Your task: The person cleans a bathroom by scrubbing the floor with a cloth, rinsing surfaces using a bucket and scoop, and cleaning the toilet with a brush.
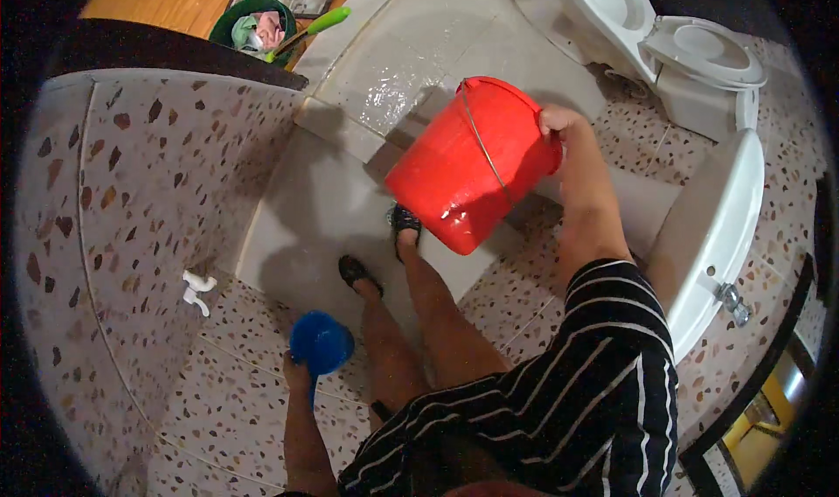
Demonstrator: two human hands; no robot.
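Observation:
A red plastic bucket [472, 163] with a wire handle is tilted in front of me, its rim towards the upper right. My right hand [559, 121] grips that rim. Lower down, at the left, my left hand [299, 370] holds a blue plastic dipper [321, 342] by its handle. The inside of the bucket is out of sight. Wet patches shine on the pale tiled floor [393, 97] beyond the bucket. My feet, in dark shoes, stand beneath and beside it.
A white toilet [606, 2] stands at the upper right, a white washbasin [721, 248] at my right. A white plastic tap [198, 292] sticks out from the speckled wall at the left. A raised ledge [341, 130] crosses the floor. Beyond the wall is a green bin [226, 32] holding cloths.

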